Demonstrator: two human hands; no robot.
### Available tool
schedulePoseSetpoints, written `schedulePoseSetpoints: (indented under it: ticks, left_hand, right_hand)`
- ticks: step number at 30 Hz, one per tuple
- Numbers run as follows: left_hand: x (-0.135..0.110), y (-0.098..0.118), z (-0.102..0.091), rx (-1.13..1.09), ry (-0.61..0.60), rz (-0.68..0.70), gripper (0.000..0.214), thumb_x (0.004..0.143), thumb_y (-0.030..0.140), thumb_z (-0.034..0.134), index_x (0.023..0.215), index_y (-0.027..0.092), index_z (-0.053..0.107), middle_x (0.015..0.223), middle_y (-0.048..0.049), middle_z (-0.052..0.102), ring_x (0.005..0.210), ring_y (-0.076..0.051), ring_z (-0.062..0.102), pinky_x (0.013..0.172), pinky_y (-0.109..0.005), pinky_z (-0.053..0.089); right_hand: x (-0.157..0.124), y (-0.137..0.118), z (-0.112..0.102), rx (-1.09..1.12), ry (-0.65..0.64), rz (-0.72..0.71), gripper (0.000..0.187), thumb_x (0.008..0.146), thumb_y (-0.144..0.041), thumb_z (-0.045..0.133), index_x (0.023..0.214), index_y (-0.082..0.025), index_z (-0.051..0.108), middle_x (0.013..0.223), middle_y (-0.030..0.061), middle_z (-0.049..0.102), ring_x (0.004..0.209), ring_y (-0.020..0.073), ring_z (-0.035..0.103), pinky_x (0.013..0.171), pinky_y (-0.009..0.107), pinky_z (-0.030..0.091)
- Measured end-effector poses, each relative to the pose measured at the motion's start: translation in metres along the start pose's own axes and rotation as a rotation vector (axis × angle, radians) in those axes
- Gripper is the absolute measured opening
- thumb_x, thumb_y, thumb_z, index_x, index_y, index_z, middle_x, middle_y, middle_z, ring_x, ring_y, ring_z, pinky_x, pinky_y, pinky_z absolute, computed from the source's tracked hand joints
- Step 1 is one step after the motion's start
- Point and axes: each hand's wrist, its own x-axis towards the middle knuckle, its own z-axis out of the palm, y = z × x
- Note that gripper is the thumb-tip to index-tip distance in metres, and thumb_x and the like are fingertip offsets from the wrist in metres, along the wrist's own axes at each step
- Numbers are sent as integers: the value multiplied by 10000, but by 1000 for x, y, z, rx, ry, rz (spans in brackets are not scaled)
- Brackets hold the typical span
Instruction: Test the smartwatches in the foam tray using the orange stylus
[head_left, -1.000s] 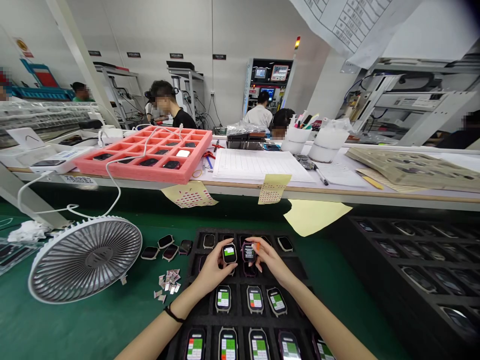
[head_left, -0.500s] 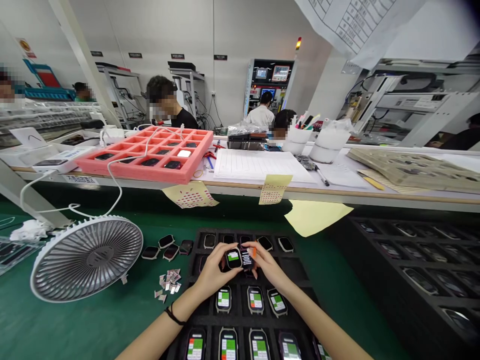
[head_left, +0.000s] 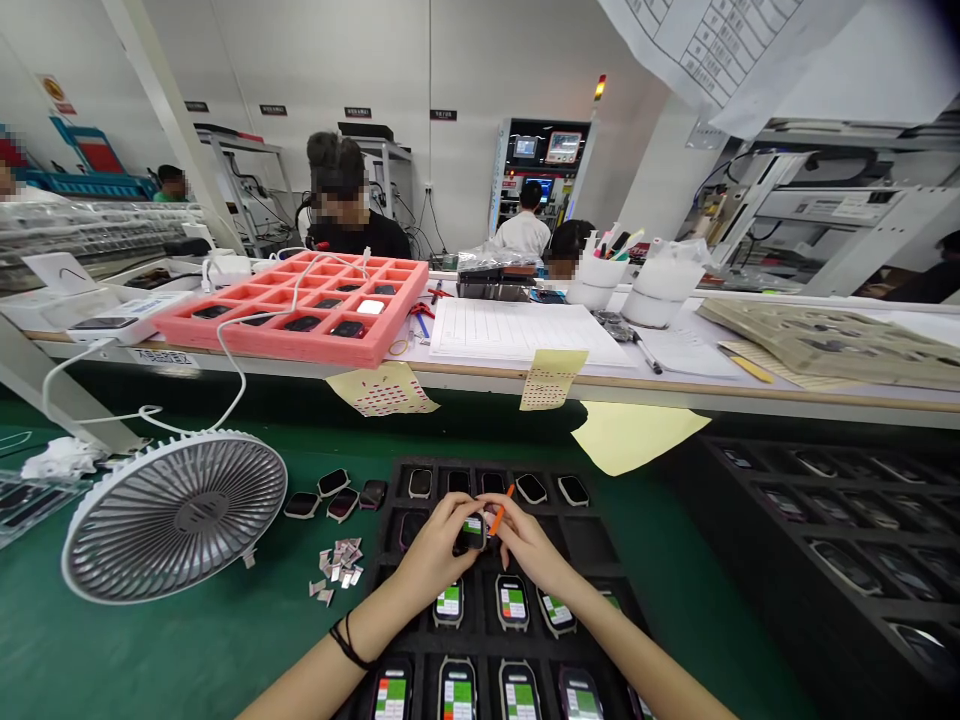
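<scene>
Orange stick pinched in right hand, tip close to smartwatch. Left hand grips watch, fingers curled round it. Watch held between both hands over black foam tray, green-lit screen showing. More watches sit in slots just below; desk fan off left.

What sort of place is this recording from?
Probably an electronics factory's smartwatch line: a black foam tray of smartwatches showing lit screens, a pink foam tray on the bench, and a machine control panel behind.
</scene>
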Motion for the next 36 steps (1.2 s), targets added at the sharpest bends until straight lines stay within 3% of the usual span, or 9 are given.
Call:
schedulePoseSetpoints:
  ticks: [10,16,21,28,32,36]
  left_hand:
    - [1,9,-6,80,17,-6,441,703,114,615,1117,249,551,1125,-75,563,1074,-250,526,872,-361,485]
    - [3,12,-7,-4,142,112,424,683,154,663,1091,222,568,1072,-87,590,1022,-248,541,876,-384,464]
    - [1,10,-8,-13,141,161,480,667,146,683,1124,228,561,1077,-82,587,1017,-251,534,880,-396,439]
    - [1,16,-10,18,165,190,439,689,245,714,1102,225,565,1062,-85,590,1010,-251,530,878,-394,430]
    - [0,16,-9,60,146,215,442,701,235,699,1120,236,556,1104,-86,587,1064,-262,515,917,-414,411]
    - [-2,15,-6,75,119,248,453,732,187,667,1161,239,530,1140,-82,598,1086,-251,524,923,-408,409]
  right_hand:
    - [-3,-8,1,-22,-16,-14,369,873,-483,478,1162,-261,531,686,-27,546,419,91,461,450,238,396]
    - [-2,-19,-2,308,-105,65,425,753,-448,658,1132,-274,578,931,22,592,647,143,590,577,289,524]
    - [-3,-23,-5,491,-258,133,387,739,-357,708,1089,-221,618,893,22,620,718,163,639,689,343,552]
    - [-5,-24,-9,572,-304,181,416,688,-358,756,1062,-210,647,936,45,642,850,187,628,744,330,528]
    - [-5,-25,-8,521,-223,177,408,617,-346,806,976,-199,683,861,27,646,836,174,608,742,288,494]
    - [-5,-26,-3,463,-152,152,346,583,-298,828,885,-189,698,758,-11,612,699,130,571,642,245,479]
